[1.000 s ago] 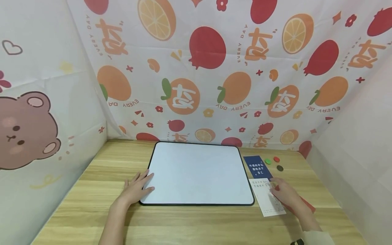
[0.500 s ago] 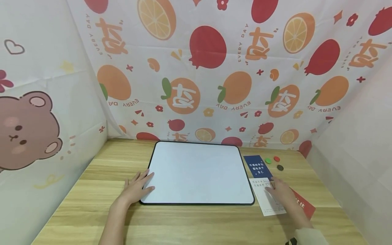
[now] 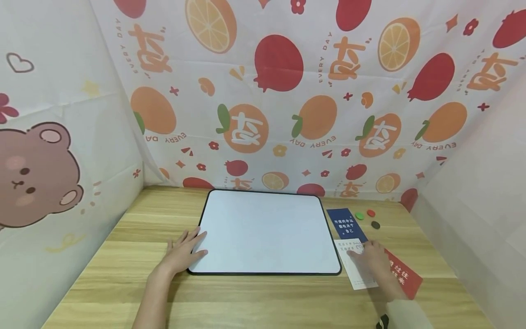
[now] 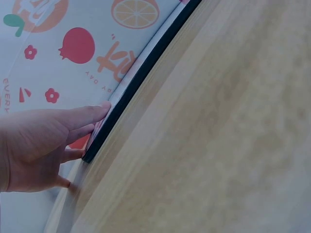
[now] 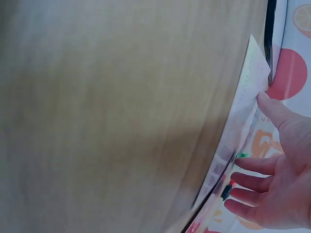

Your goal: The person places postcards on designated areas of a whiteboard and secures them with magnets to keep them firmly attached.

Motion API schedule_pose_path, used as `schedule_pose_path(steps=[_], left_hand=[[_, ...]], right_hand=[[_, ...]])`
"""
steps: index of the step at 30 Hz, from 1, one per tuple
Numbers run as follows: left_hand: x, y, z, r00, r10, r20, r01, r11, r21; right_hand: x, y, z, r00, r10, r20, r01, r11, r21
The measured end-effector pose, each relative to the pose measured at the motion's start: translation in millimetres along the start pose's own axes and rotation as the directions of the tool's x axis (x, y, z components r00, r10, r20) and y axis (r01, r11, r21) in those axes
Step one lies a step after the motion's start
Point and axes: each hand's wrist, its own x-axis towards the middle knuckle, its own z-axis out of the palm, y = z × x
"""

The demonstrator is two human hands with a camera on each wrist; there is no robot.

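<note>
A whiteboard (image 3: 267, 233) with a thin black frame lies flat on the table. My left hand (image 3: 178, 256) rests at its left edge, fingers spread and thumb on the white surface; in the left wrist view, fingertips meet the black rim (image 4: 138, 77). Over to the right, my right hand (image 3: 375, 260) lies over a white printed card (image 3: 355, 272) and the near end of a red card (image 3: 404, 276), covering part of both. Its fingers look extended and its thumb spread apart in the right wrist view, where the white card (image 5: 238, 111) appears edge-on. Whether the fingertips press the cards is unclear.
Beyond the right hand lies a dark blue card (image 3: 344, 222) with white lettering. Beside it sit three small round discs: green (image 3: 359, 215), red (image 3: 371, 213) and black (image 3: 376, 225). A fruit-patterned cloth (image 3: 279, 119) hangs behind the wooden table (image 3: 246, 301).
My right hand has shifted left over the white card, letting go of the red card, which now lies flatter with more lettering showing. The left hand has stayed still.
</note>
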Motion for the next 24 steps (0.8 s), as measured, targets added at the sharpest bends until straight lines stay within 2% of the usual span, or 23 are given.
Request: schedule_pose_path(steps=[5,11,18,24], left_hand=[[0.0,-2.3,0.0,1.0,0.004,-0.012,-0.004,1.0,-0.001],[0.0,-4.1,4.1,1.0,0.013,-0.013,-0.013,1.0,-0.012],[-3.3,-3.8,5.9,1.0,-0.002,-0.014,0.002,1.0,-0.02],[-2.2,-1.4,2.5,1.0,0.002,-0.018,-0.002,1.0,-0.019]], right_hand=[[0.9,-1.8,1.6,1.0,-0.001,-0.003,0.001,1.0,0.022],[3.0,0.3,3.9,0.998,0.058,-0.002,-0.058,0.994,0.09],[4.1,-2.4,3.6,0.992,0.123,0.023,-0.125,0.975,0.186],[4.8,-5.0,-0.1,0.989,0.148,0.018,-0.147,0.953,0.264]])
